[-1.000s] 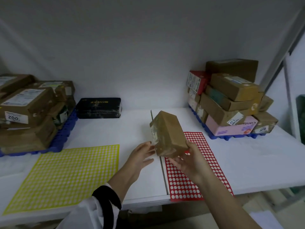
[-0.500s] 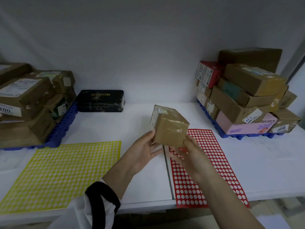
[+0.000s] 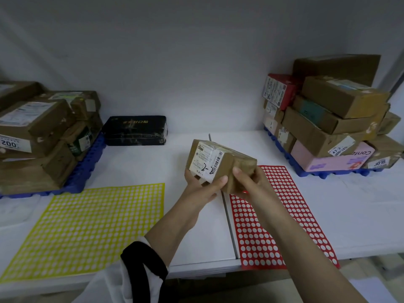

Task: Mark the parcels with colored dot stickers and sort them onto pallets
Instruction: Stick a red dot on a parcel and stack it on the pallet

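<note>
A small brown cardboard parcel (image 3: 220,160) hovers over the middle of the white table, its white shipping label with a handwritten "2-2" facing me. My left hand (image 3: 201,184) grips it from below on the label side. My right hand (image 3: 249,180) grips its right end, thumb on the near face. A yellow dot-sticker sheet (image 3: 87,228) lies flat at the left. A red dot-sticker sheet (image 3: 282,211) lies at the right, partly under my right forearm. Blue pallets with stacked parcels stand at the left (image 3: 87,171) and at the right (image 3: 284,154).
A black wrapped box (image 3: 135,130) sits against the back wall between the pallets. A seam (image 3: 228,217) runs front to back where two table tops meet. The wall closes off the rear. The table's front edge lies just below the sheets.
Both hands have turned the parcel so that its labelled face now points toward me. The view has shifted slightly, and my left hand has moved further under the parcel.
</note>
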